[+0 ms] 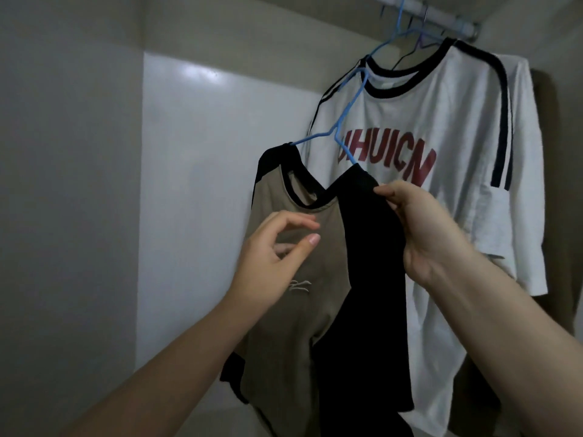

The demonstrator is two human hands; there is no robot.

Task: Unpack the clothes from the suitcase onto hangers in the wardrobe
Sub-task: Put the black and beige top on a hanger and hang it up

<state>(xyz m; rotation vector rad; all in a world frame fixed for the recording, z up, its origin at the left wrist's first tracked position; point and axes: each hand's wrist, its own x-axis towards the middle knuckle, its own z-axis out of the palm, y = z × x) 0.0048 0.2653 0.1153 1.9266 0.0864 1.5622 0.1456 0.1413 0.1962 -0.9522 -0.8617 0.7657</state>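
The wardrobe rail (441, 14) runs out of the top edge, so the hook of the blue hanger (347, 108) is cut off there. The tan and black shirt (284, 310) hides the left half of the white shirt (457, 146), whose red lettering is partly covered. At far right a dark garment (564, 184) is cut by the edge.

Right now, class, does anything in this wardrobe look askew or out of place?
Yes. The tan top sits tilted on its blue hanger: the left shoulder rides higher than the right. The right hand pinches the black shoulder, and the left hand hovers in front of the chest. The white shirt behind hangs on the rail.
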